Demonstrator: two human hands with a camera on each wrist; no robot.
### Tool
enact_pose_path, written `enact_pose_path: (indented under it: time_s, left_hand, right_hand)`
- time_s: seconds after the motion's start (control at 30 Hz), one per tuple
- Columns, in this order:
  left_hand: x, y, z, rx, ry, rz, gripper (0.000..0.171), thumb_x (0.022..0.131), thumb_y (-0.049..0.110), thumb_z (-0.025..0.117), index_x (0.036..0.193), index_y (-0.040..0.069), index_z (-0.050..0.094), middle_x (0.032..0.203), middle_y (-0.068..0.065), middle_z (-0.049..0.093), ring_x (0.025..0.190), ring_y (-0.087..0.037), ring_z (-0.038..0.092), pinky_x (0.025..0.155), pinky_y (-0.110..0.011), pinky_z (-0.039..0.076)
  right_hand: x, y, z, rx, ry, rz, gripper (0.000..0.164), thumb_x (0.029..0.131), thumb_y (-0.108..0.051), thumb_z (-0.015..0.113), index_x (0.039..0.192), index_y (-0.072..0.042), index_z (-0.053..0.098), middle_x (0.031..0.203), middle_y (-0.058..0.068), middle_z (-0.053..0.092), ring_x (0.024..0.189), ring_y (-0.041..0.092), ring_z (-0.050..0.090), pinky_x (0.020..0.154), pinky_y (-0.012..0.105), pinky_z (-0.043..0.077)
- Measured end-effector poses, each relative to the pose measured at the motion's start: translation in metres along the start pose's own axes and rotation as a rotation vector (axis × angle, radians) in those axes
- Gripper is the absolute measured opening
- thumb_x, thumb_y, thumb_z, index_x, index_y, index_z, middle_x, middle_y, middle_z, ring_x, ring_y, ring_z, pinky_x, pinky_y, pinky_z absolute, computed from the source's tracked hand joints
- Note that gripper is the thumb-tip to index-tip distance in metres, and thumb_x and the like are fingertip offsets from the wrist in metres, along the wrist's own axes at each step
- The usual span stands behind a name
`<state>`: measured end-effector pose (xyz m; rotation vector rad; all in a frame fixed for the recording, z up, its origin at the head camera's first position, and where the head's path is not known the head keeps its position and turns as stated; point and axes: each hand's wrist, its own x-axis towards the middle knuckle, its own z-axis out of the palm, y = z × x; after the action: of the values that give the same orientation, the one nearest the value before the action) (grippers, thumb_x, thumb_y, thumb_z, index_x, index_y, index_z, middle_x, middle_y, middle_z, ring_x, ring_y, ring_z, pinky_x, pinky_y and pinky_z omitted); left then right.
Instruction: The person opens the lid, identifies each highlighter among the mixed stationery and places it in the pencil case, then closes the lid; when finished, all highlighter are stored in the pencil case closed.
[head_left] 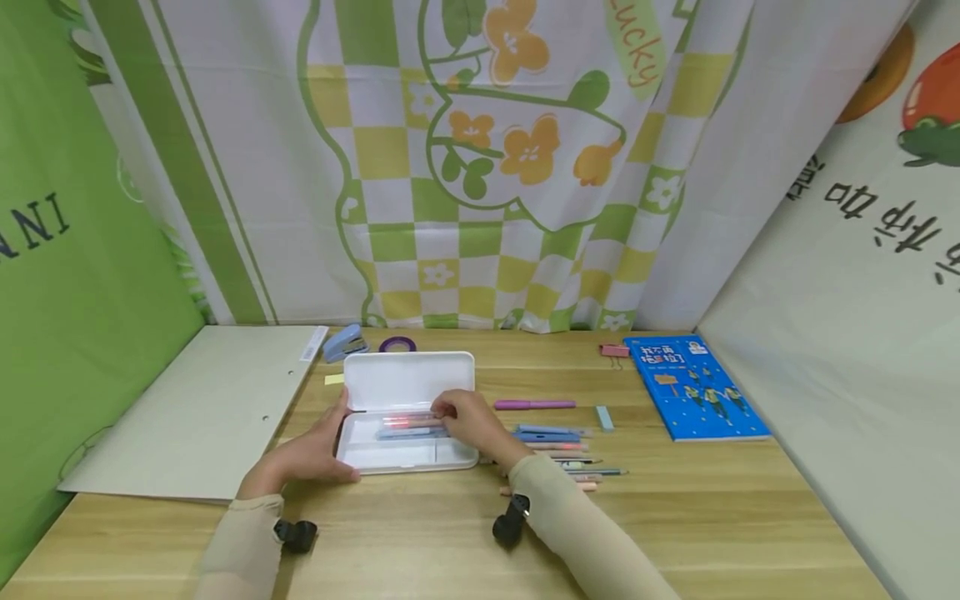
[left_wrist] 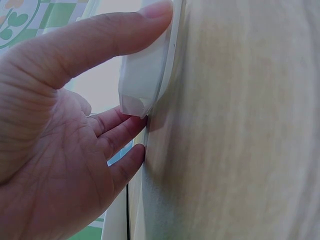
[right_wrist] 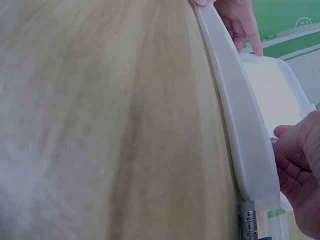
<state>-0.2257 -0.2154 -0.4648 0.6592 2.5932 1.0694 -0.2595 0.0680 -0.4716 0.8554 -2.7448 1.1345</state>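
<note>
A white pencil case [head_left: 378, 457] lies on the table with its lid [head_left: 408, 382] raised at the back. My left hand [head_left: 311, 454] grips the case's left end, thumb [left_wrist: 155, 10] on the front rim and fingers along the side. Over the right part of the case, my right hand [head_left: 474, 421] pinches the end of a clear pen with a reddish barrel [head_left: 405, 422]. Beside that pen a light blue pen [head_left: 408, 433] lies inside the case. In the right wrist view, the front wall [right_wrist: 240, 115] of the case hides most of what the fingers hold.
Right of the case, several pens and pencils [head_left: 570, 442] lie partly under my right forearm. Near them are a purple pen [head_left: 534, 405], an eraser [head_left: 604, 418], a binder clip [head_left: 614, 350] and a blue book [head_left: 701, 387]. A stapler [head_left: 347, 342], tape roll [head_left: 397, 343] and large board [head_left: 202, 408] lie leftward.
</note>
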Motion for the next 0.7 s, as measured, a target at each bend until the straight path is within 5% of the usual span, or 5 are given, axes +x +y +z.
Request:
enact_pose_path:
  time_s: [0.23, 0.53, 0.7]
  left_hand:
    - [0.000, 0.001, 0.000, 0.006, -0.001, 0.003, 0.133, 0.067, 0.025, 0.085, 0.143, -0.008, -0.018, 0.148, -0.039, 0.002, 0.136, -0.051, 0.005, 0.109, -0.060, 0.010]
    - [0.000, 0.002, -0.001, 0.007, 0.000, -0.001, 0.133, 0.066, 0.025, 0.085, 0.143, -0.008, -0.018, 0.148, -0.039, 0.000, 0.136, -0.051, 0.004, 0.109, -0.060, 0.009]
    - [0.000, 0.002, 0.000, 0.008, -0.001, -0.004, 0.133, 0.066, 0.025, 0.085, 0.143, -0.008, -0.018, 0.148, -0.038, -0.002, 0.137, -0.050, 0.004, 0.109, -0.059, 0.009]
  right_hand:
    - [-0.003, 0.000, -0.012, 0.134, 0.025, 0.056, 0.016, 0.082, 0.006, 0.061, 0.095, 0.000, 0.069, 0.086, 0.007, 0.066, 0.078, 0.012, 0.057, 0.071, 0.023, 0.049]
    - [-0.028, 0.008, -0.073, 0.507, 0.042, 0.117, 0.023, 0.089, 0.001, 0.060, 0.108, 0.013, 0.060, 0.102, 0.027, 0.063, 0.087, 0.016, 0.062, 0.081, 0.035, 0.054]
    - [-0.059, 0.027, -0.105, 0.488, 0.006, 0.189, 0.024, 0.091, -0.003, 0.060, 0.109, 0.012, 0.059, 0.104, 0.027, 0.062, 0.088, 0.016, 0.062, 0.082, 0.042, 0.053]
